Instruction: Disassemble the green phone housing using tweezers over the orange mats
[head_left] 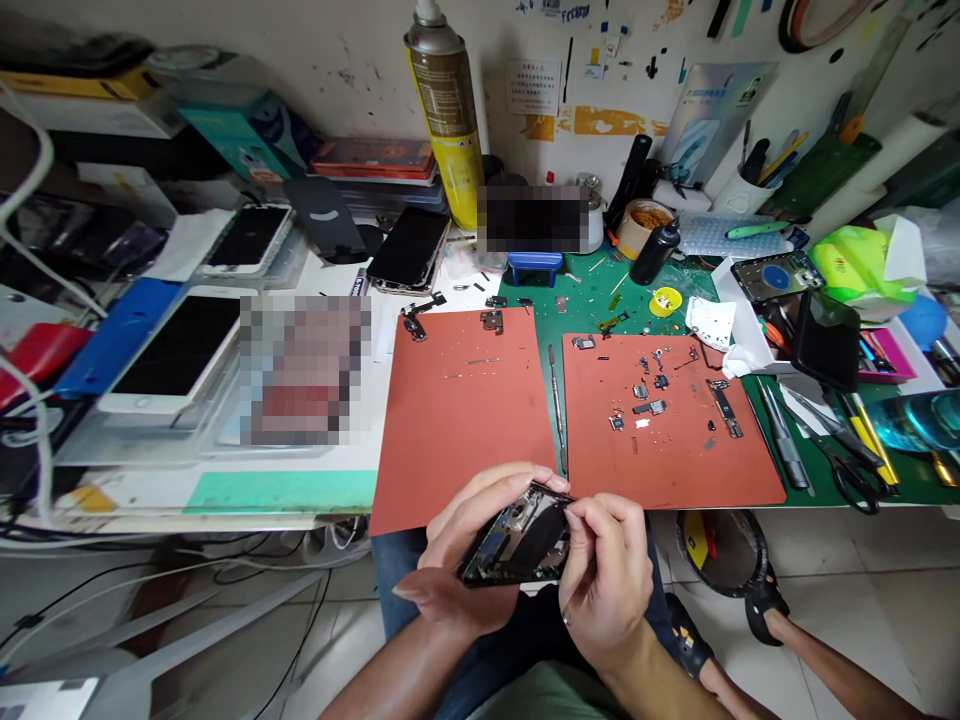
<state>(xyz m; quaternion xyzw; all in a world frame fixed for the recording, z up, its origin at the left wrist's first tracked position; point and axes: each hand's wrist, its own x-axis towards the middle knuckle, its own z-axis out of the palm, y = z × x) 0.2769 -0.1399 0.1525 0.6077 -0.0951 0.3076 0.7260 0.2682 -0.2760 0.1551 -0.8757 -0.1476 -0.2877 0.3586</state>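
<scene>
An opened phone body [517,540], dark with its metal inside showing, is held over the table's front edge. My left hand [469,545] wraps round its left side, with the fingers along the top edge. At the phone's right edge my right hand [611,565] has its thumb and fingertips pinched together; whether a small part is between them is hidden. Behind the hands lie a left red mat [457,430] and a right red mat [675,470], the right one strewn with small phone parts [649,407]. Between the mats lies a thin metal tool [557,410].
A spray can [450,120] stands at the back. White phone [176,350] and clear trays are on the left. Scissors [847,470], a knife [784,440] and a white box [742,310] lie on the right. Another person's feet [765,610] and a bin [724,550] are below.
</scene>
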